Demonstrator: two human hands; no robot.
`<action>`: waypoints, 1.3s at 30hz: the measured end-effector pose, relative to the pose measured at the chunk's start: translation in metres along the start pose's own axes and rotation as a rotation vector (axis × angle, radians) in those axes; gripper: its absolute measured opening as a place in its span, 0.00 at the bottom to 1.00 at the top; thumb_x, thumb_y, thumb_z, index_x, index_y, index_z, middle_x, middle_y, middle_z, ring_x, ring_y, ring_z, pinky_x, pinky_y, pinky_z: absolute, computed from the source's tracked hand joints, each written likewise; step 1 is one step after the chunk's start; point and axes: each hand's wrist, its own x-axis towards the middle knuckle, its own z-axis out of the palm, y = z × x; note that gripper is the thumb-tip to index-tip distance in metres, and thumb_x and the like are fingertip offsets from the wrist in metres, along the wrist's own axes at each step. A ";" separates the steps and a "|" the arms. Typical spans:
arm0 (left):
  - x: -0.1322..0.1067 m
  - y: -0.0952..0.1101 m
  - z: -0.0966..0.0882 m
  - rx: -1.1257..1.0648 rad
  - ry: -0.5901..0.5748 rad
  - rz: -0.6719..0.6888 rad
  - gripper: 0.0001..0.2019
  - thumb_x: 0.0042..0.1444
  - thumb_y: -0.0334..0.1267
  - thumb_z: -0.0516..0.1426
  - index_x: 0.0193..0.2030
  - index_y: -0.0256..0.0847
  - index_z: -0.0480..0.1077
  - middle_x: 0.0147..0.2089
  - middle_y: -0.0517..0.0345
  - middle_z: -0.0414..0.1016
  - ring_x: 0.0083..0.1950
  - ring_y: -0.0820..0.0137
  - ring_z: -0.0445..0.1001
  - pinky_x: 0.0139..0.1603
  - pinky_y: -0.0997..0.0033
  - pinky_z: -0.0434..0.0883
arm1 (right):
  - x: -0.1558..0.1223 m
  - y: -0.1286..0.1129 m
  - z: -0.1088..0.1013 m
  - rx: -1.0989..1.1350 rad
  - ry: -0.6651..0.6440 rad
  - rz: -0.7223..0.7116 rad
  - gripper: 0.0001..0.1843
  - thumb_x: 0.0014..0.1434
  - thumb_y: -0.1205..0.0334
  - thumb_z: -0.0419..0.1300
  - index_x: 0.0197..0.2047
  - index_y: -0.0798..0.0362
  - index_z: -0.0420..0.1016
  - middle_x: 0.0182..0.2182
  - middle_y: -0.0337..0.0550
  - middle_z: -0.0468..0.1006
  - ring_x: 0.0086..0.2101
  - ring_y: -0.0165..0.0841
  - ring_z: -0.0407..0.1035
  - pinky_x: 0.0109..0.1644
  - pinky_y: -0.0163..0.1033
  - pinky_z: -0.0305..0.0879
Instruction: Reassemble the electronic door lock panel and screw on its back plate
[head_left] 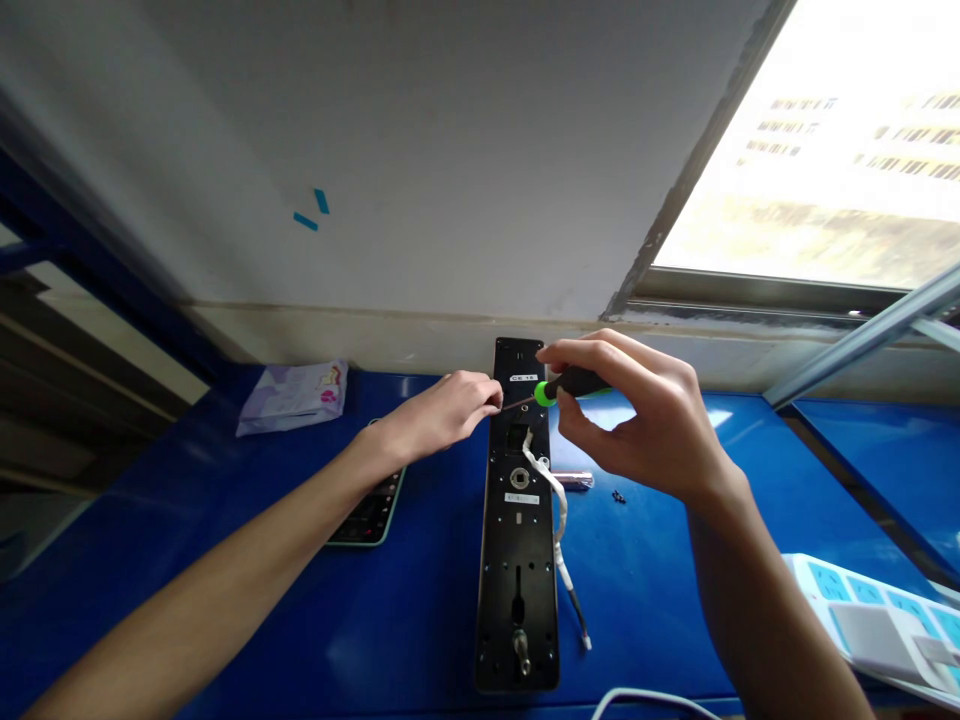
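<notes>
A long black door lock panel [517,540] lies lengthwise before me, with a square-holed hub, small screw holes and white labels on its face. From its middle a white-wrapped cable [561,510] runs down along the right side. My right hand [637,410] is closed round the black and green handle of a screwdriver [545,393], whose thin shaft points left across the panel. Beside the shaft's tip, at the panel's left edge, my left hand [457,410] is pinched. Whatever sits between its fingertips is too small or hidden to tell.
Several small dark screws [619,496] and a shiny cylinder [573,481] lie right of the panel on the blue table [427,610]. A phone-like device [367,520] is partly under my left forearm. A tissue pack [294,396] lies back left, a power strip [832,580] right.
</notes>
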 end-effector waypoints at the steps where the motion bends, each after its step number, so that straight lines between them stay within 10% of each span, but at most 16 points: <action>1: -0.001 0.000 0.000 0.001 0.001 -0.002 0.07 0.68 0.30 0.57 0.40 0.38 0.76 0.42 0.50 0.81 0.42 0.63 0.79 0.45 0.67 0.72 | -0.001 0.001 0.000 0.004 0.003 0.004 0.18 0.62 0.73 0.60 0.54 0.52 0.76 0.42 0.46 0.84 0.38 0.33 0.79 0.41 0.39 0.77; 15: -0.004 0.004 0.002 0.095 -0.055 -0.014 0.10 0.69 0.27 0.53 0.46 0.37 0.76 0.47 0.48 0.81 0.47 0.61 0.80 0.49 0.66 0.73 | -0.005 0.004 0.003 0.025 0.023 0.019 0.19 0.62 0.73 0.60 0.54 0.52 0.76 0.42 0.45 0.85 0.39 0.34 0.80 0.41 0.38 0.78; 31: -0.007 -0.001 0.001 -0.017 0.142 -0.006 0.07 0.68 0.30 0.57 0.43 0.38 0.78 0.43 0.52 0.82 0.44 0.64 0.80 0.49 0.66 0.73 | -0.005 0.009 0.004 0.030 0.031 0.015 0.17 0.61 0.74 0.61 0.53 0.56 0.78 0.42 0.48 0.85 0.39 0.33 0.80 0.41 0.37 0.77; 39: -0.011 0.003 0.002 -0.385 0.229 -0.189 0.06 0.63 0.38 0.64 0.40 0.39 0.81 0.38 0.56 0.85 0.39 0.66 0.81 0.43 0.69 0.73 | -0.005 0.009 0.004 0.043 0.028 0.032 0.17 0.61 0.74 0.61 0.53 0.56 0.78 0.41 0.47 0.84 0.38 0.33 0.79 0.41 0.37 0.77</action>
